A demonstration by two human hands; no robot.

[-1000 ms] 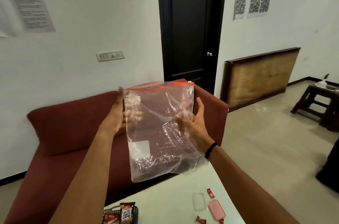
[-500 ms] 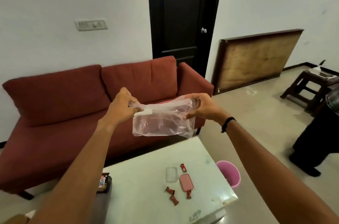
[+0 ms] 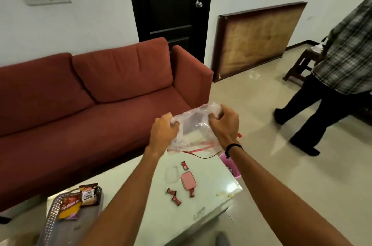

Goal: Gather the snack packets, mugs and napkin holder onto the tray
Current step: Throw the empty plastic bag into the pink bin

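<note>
Both hands hold a clear plastic zip bag [image 3: 193, 131] with a red seal above the far end of the white table [image 3: 211, 191]. My left hand [image 3: 164, 132] grips its left side in a fist, and my right hand [image 3: 224, 125] grips the right side, crumpling the bag. At the lower left a grey perforated tray [image 3: 54, 219] carries snack packets [image 3: 80, 201]. Small red wrapped sweets [image 3: 174, 197], a pink flat case [image 3: 188, 181] and a clear lid [image 3: 172, 173] lie on the table under the bag. No mugs or napkin holder are in view.
A red sofa [image 3: 90, 92] stands behind the table. A pink bin [image 3: 231, 165] sits on the floor at the table's right edge. A person in a checked shirt [image 3: 342, 48] stands at the right, near a dark stool [image 3: 300, 68]. A wooden board [image 3: 257, 38] leans on the wall.
The bag, held up flat a second ago, has been lowered and scrunched between both fists. My view has tilted down, and the person at the right has stepped closer.
</note>
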